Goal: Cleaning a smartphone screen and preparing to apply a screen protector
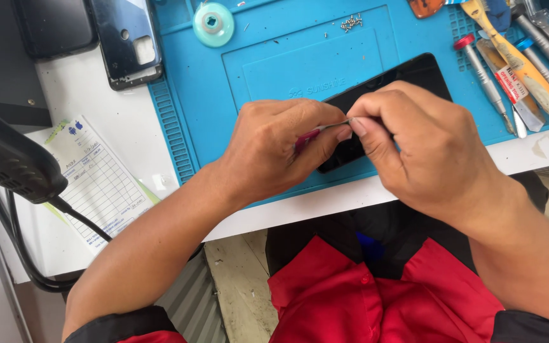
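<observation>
My left hand (274,149) is closed around a small tool with a pink handle (307,138) and a thin metal tip (337,124). My right hand (417,149) pinches that metal tip between thumb and forefinger. Both hands hover over a black phone (408,73) lying screen-down or dark on the blue work mat (300,57), near the table's front edge. The hands hide the phone's near end.
A black phone back frame (127,39) and a dark device (55,25) lie at the top left. A teal round disc (213,24) and a pile of tiny screws (351,23) sit on the mat. Screwdrivers, a brush and blades (516,70) lie right. A printed form (96,181) and black cable (20,254) lie left.
</observation>
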